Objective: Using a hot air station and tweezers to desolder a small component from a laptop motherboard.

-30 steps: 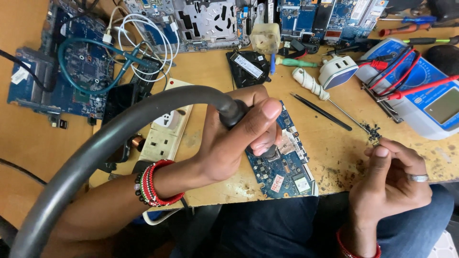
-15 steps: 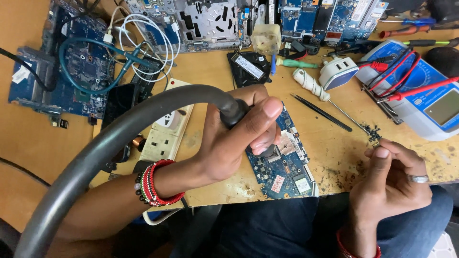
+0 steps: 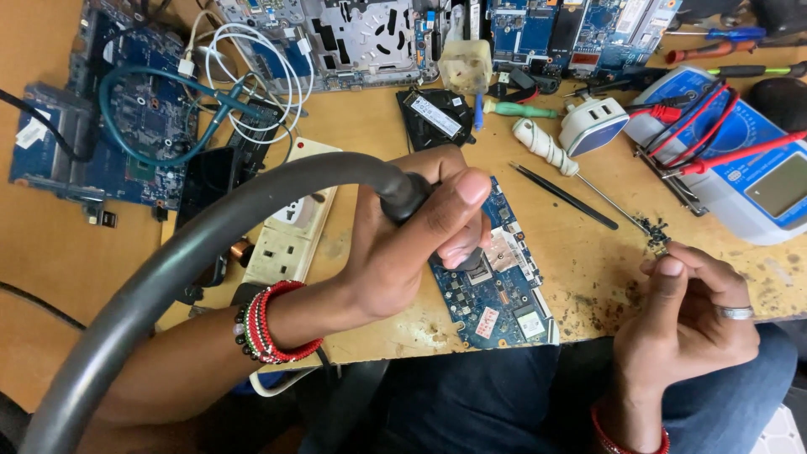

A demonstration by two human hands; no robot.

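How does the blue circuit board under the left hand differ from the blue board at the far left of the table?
The circuit board under the left hand is smaller; the far-left board is larger. The left hand holds a hose-fed tool over the first; no hand is near the second. Teal and white cables lie across the far-left board; none cross the near one. Both are blue and lie flat.

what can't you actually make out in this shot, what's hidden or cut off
Head view only:
- Tip of the hot-air tool: hidden behind the left hand, so where it meets the blue circuit board is unseen.
- What the right hand pinches: too small, covered by its fingertips.
- Grey hose: cut off by the bottom-left edge.
- Multimeter: cut off by the right edge.
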